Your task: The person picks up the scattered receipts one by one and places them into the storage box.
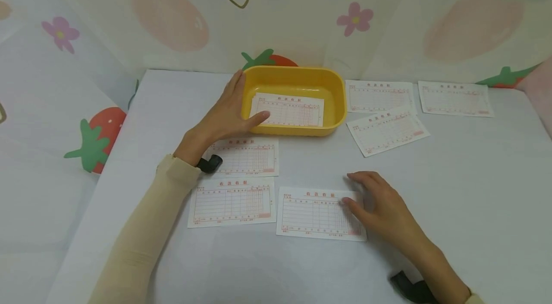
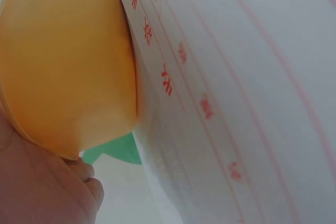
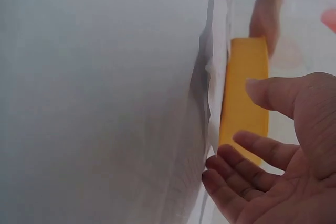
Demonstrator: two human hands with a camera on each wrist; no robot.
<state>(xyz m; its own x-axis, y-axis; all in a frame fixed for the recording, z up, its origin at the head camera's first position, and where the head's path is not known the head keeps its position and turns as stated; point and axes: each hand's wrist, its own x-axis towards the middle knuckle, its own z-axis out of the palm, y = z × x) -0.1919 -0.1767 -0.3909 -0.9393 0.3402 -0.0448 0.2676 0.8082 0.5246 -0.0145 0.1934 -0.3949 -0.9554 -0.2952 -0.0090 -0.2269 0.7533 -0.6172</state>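
Observation:
My left hand (image 1: 230,110) holds the left end of a yellow plastic tray (image 1: 338,103), thumb over the near rim and fingers at the far left corner. In the left wrist view, its fingers bend round the rim beside the tray's outer wall (image 2: 68,66). Inside the tray lies a small stack of receipt slips (image 1: 289,110) printed in red. My right hand (image 1: 384,206), fingers apart, is over the right end of a receipt slip (image 1: 316,213). The right wrist view shows nothing between its thumb and fingers (image 3: 247,171).
Two slips, an upper one (image 1: 254,158) and a lower one (image 1: 233,203), lie in front of the tray, under and beside my left wrist. Right of the tray are a flat slip (image 1: 379,93), a tilted slip (image 1: 388,131) and a farther slip (image 1: 454,99). A patterned cloth (image 1: 302,16) hangs behind.

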